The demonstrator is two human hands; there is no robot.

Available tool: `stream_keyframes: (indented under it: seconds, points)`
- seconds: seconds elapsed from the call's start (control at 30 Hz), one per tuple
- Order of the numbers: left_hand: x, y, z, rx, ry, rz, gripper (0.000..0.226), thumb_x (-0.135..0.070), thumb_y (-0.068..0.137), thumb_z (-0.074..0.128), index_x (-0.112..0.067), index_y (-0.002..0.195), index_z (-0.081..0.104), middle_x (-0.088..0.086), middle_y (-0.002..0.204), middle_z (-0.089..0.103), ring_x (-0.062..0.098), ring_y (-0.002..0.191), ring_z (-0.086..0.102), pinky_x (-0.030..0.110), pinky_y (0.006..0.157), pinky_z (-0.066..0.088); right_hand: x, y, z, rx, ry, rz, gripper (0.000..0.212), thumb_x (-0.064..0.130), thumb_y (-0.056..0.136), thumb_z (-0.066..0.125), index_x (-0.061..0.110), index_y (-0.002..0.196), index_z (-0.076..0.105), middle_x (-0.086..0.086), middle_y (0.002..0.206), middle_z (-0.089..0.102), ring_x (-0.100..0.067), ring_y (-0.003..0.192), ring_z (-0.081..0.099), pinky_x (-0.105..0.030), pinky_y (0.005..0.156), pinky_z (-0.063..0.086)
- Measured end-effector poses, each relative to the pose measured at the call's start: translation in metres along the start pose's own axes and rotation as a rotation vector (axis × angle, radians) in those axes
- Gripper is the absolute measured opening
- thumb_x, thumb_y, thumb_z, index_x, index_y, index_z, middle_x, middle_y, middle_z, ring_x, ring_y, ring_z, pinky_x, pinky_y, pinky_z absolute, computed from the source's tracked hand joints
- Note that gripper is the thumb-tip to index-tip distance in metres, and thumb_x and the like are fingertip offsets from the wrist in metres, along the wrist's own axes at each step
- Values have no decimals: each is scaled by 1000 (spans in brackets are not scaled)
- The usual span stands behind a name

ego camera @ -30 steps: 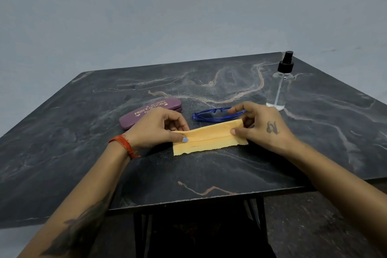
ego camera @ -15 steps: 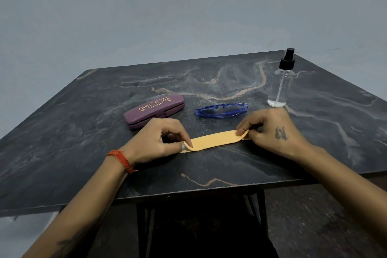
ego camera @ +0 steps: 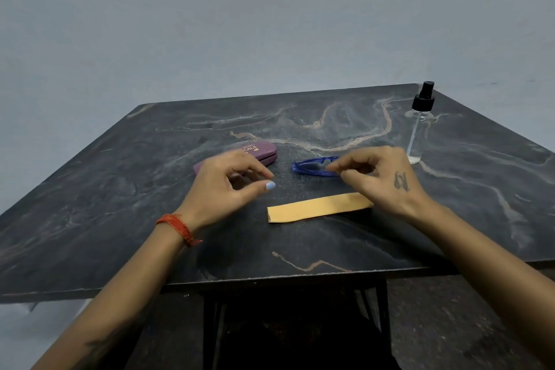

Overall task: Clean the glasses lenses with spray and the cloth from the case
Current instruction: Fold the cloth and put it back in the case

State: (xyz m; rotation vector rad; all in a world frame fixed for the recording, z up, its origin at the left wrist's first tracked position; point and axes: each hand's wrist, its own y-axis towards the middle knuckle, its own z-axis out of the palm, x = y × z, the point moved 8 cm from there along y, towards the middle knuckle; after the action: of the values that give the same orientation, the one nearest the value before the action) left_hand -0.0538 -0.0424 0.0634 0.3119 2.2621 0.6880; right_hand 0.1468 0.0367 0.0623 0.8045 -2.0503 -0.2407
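A yellow cloth (ego camera: 318,207), folded into a narrow strip, lies flat on the dark marble table (ego camera: 120,204). Behind it lie folded blue glasses (ego camera: 309,166). A shut purple case (ego camera: 264,149) lies to their left. My left hand (ego camera: 222,186) hovers in front of the case with fingers loosely curled and holds nothing. My right hand (ego camera: 381,180) hovers over the right end of the glasses and of the cloth, fingers loosely curled, fingertips close to the frame; nothing is gripped. A clear spray bottle (ego camera: 419,129) with a black top stands at the far right.
The table's near edge runs just below my forearms, with dark metal legs (ego camera: 210,327) beneath. A plain grey wall stands behind the table.
Both hands have let go of the cloth after folding it into a strip and have lifted toward the case and glasses. The cloth stays flat on the table.
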Motion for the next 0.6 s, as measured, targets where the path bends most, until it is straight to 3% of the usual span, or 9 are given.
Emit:
stream_keyframes:
  seconds: [0.1, 0.2, 0.3, 0.4, 0.5, 0.6]
  points:
    - [5, 5, -26, -143, 130, 44, 27, -41, 72, 66, -22, 91, 70, -3, 92, 66, 7, 86, 60, 26, 70, 52, 17, 19, 11, -5, 47, -56, 26, 0, 79, 62, 18, 93, 75, 9, 85, 70, 8, 72, 61, -5, 65, 46]
    - [22, 11, -43, -164, 225, -2, 46, -50, 69, 64, -27, 108, 64, -2, 107, 60, 12, 102, 55, 21, 79, 48, 32, 42, 30, 5, 63, -107, 24, 8, 82, 64, 17, 103, 72, 9, 93, 68, 5, 82, 62, -4, 72, 47]
    - [53, 16, -47, -71, 273, -127, 77, -62, 59, 66, -33, 129, 48, -2, 126, 49, 13, 118, 46, 36, 99, 43, 48, 61, 55, 30, 33, -172, 29, 16, 82, 67, 17, 111, 68, 4, 107, 68, -3, 93, 61, -13, 81, 49]
    - [79, 12, -41, 14, 186, -262, 98, -65, 51, 71, -42, 138, 31, -5, 141, 39, 10, 129, 37, 41, 107, 35, 59, 73, 89, 119, -55, -247, 40, 25, 83, 64, 15, 121, 62, -2, 120, 64, -14, 109, 57, -28, 94, 45]
    - [94, 6, -34, 42, 138, -313, 107, -65, 48, 73, -43, 140, 24, -3, 144, 37, 6, 127, 37, 32, 106, 34, 58, 79, 121, 227, -208, -309, 52, 36, 81, 60, 16, 128, 55, -5, 130, 56, -20, 123, 46, -36, 103, 36]
    - [101, 2, -33, 53, 127, -332, 105, -65, 46, 70, -37, 139, 31, -4, 131, 49, 7, 117, 48, 22, 97, 36, 48, 79, 147, 360, -318, -334, 59, 36, 85, 64, 17, 137, 45, -5, 143, 43, -20, 133, 34, -32, 109, 25]
